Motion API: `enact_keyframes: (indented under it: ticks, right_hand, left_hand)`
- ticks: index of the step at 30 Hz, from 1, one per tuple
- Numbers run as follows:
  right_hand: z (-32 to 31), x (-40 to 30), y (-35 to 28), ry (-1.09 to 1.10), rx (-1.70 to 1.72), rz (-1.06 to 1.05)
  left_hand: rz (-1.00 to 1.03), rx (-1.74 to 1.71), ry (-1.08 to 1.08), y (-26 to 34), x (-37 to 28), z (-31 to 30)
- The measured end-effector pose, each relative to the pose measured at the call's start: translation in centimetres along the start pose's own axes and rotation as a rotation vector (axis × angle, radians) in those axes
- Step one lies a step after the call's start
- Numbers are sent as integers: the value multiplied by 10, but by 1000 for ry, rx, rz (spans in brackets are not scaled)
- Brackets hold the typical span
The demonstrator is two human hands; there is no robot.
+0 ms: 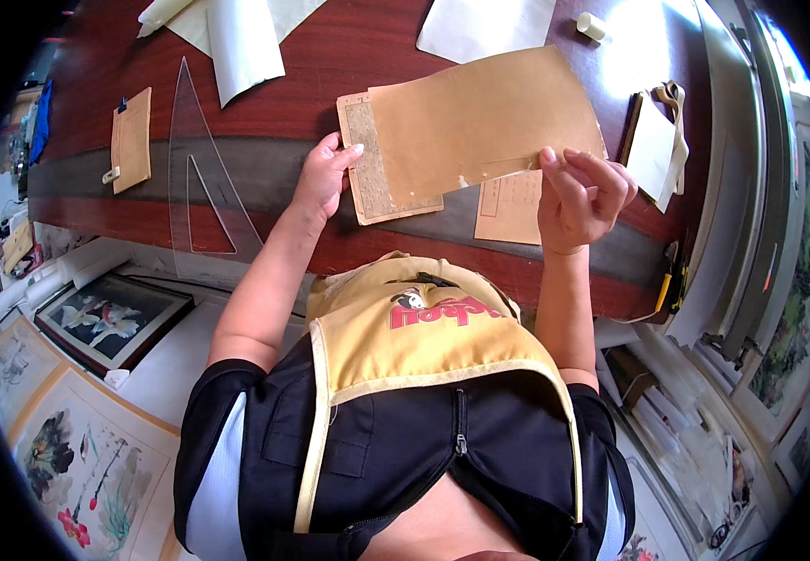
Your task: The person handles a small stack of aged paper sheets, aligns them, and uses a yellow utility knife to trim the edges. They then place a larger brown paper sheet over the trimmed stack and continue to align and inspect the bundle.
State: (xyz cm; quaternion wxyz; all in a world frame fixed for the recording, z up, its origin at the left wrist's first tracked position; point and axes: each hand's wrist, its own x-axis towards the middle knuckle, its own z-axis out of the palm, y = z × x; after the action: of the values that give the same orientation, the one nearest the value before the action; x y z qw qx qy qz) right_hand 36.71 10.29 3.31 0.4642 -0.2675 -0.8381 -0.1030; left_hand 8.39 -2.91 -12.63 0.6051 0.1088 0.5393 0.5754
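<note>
A brown paper sheet (482, 119) with a chipped lower edge slants over an old, worn booklet (363, 161) whose printed left strip shows. My left hand (324, 172) grips the booklet's left edge, thumb on top. Between thumb and fingertips, my right hand (580, 193) pinches the sheet's lower right corner. Partly behind the sheet and my right hand, a tan paper with a red-lined frame (506, 210) lies on the table. The underside of the sheet is hidden.
On the dark red table (292, 42) lie a clear set square (184, 140), a clipped tan booklet (133, 140), white paper rolls (240, 42), a white sheet (485, 28) and a short white tube (593, 26). To the right are a paper stack (650, 147) and a yellow-handled tool (663, 291).
</note>
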Motion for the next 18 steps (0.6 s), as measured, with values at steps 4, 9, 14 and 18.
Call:
enact_keyframes:
  ticks: [4,9,14,18]
  right_hand:
    - [3,-7,3,34,22,49]
    - [0,-4,2,24,35,89]
    - [3,4,-8,-11,179,388]
    - [-3,22,-23,-256,143,509]
  left_hand:
    - [0,-9,-13,-1,1,0]
    - [-3,-54,-9,3,-2,4]
    - [-14,-31,11,5,-3,7]
    - [10,-43,-6,5,-4,6]
